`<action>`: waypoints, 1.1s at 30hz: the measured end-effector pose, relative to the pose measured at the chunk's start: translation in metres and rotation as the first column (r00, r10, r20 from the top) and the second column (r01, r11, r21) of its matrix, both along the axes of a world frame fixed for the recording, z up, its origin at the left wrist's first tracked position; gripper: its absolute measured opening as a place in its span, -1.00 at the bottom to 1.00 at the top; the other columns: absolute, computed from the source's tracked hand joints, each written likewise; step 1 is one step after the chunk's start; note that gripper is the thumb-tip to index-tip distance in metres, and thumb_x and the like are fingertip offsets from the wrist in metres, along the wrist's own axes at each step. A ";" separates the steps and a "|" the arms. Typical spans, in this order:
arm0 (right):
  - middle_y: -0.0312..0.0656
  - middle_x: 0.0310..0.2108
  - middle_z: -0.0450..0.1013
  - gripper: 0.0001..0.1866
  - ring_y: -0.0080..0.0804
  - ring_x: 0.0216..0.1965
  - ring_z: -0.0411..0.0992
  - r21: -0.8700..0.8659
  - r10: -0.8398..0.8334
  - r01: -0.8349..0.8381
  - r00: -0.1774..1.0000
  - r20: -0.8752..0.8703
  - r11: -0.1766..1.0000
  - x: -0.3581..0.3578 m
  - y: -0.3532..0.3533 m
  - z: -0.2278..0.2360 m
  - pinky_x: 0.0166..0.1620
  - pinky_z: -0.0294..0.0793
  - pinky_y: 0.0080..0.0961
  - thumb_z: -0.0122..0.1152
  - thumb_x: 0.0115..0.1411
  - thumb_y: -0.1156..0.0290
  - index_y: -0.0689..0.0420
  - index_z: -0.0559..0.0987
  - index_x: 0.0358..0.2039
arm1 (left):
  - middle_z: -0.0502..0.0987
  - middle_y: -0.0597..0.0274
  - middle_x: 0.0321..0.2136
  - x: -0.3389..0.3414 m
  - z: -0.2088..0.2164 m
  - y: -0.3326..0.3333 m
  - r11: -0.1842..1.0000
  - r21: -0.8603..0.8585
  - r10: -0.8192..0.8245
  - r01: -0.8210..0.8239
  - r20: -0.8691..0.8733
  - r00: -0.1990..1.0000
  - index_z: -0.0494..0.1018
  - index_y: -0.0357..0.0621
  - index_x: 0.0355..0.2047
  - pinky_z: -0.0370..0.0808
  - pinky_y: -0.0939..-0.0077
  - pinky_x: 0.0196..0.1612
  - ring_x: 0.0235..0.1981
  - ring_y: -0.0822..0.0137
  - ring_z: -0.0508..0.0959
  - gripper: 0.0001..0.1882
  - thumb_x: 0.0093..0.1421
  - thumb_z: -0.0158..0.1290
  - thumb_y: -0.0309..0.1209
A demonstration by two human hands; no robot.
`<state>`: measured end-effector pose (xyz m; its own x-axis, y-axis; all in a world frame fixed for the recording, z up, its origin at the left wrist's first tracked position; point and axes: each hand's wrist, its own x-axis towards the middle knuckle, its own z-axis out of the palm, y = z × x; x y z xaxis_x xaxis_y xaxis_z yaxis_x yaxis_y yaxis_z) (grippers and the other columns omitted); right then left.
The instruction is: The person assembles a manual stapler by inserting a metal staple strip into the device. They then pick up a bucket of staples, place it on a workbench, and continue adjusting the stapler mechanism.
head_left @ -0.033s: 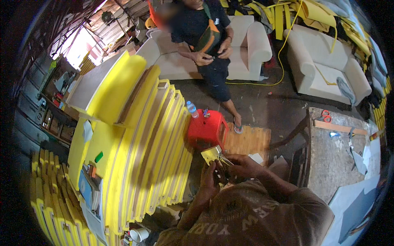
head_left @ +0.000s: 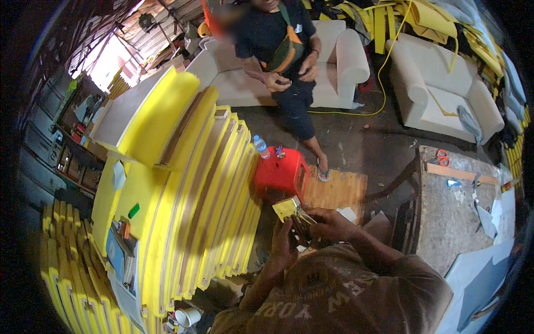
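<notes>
In front of my chest, both hands are closed around a small thing with a flat yellow face and a silver metal edge (head_left: 286, 208). My left hand (head_left: 284, 240) grips it from below and from the left. From the right, my right hand (head_left: 332, 224) has its fingers bent against slender silver metal parts (head_left: 305, 216) at its side. Fingers and shadow hide most of the thing, so its kind is unclear. Just beyond it stands a red plastic stool (head_left: 282, 177), with a water bottle (head_left: 261, 146) and small items on top.
A tall stack of yellow foam-covered panels (head_left: 183, 206) rises at my left. On the right, a worn worktable (head_left: 445, 206) carries red-handled scissors (head_left: 442, 157). Ahead, another person (head_left: 283, 61) with a crossbody bag stands before a pale sofa (head_left: 347, 67); a pale armchair (head_left: 445, 83) is at far right.
The person opposite has shifted slightly to the right, bag and hands included. My hands keep almost the same place and hold.
</notes>
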<state>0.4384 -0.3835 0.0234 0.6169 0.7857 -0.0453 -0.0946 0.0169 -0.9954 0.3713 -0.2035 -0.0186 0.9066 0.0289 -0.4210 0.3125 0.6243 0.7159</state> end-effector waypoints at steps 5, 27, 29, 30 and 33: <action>-0.25 -0.13 0.35 -0.56 -0.57 -0.15 0.30 0.061 -0.026 0.037 0.983 -0.180 0.997 -0.010 0.008 0.000 -0.09 0.31 -0.56 -0.03 0.16 0.56 0.24 0.25 0.07 | 0.39 0.29 -0.26 0.004 -0.019 0.005 0.994 -0.095 -0.037 0.051 0.139 0.990 0.25 -0.09 -0.06 0.36 0.42 -0.25 -0.28 0.37 0.41 -0.60 0.17 -0.09 -0.16; -0.30 -0.22 0.39 -0.63 -0.62 -0.24 0.33 0.131 -0.197 0.236 0.946 -0.256 0.963 -0.032 0.013 -0.005 -0.16 0.30 -0.66 0.06 0.11 0.47 0.24 0.35 -0.04 | 0.38 0.24 -0.21 0.006 -0.038 0.007 0.981 0.195 -0.046 -0.015 0.305 0.951 0.26 -0.22 -0.07 0.33 0.47 -0.10 -0.17 0.40 0.38 -0.62 0.26 -0.27 -0.20; -0.31 -0.28 0.40 -0.66 -0.63 -0.29 0.34 0.079 -0.237 0.261 0.943 -0.233 0.962 -0.033 0.011 -0.003 -0.21 0.32 -0.67 0.08 0.11 0.45 0.23 0.37 -0.08 | 0.37 0.24 -0.20 0.009 -0.012 0.000 0.995 -0.038 0.104 -0.097 0.305 0.947 0.21 -0.21 0.00 0.33 0.46 -0.14 -0.17 0.42 0.38 -0.63 0.21 -0.19 -0.31; -0.32 -0.31 0.41 -0.67 -0.63 -0.32 0.34 0.038 -0.250 0.262 0.949 -0.193 0.964 -0.031 0.008 0.004 -0.23 0.32 -0.67 0.08 0.11 0.45 0.22 0.39 -0.10 | 0.36 0.25 -0.16 0.011 -0.008 0.007 0.999 -0.027 0.035 -0.027 0.386 0.922 0.20 -0.20 0.01 0.32 0.46 -0.10 -0.13 0.42 0.35 -0.62 0.20 -0.14 -0.35; -0.32 -0.35 0.41 -0.72 -0.62 -0.35 0.35 0.078 -0.278 0.292 0.948 -0.156 0.953 -0.027 -0.001 -0.002 -0.26 0.34 -0.66 0.09 0.10 0.48 0.23 0.41 -0.15 | 0.37 0.26 -0.16 0.023 -0.008 0.007 0.965 0.204 0.064 -0.166 0.430 0.901 0.19 -0.18 0.03 0.33 0.47 -0.11 -0.13 0.42 0.36 -0.60 0.19 -0.10 -0.33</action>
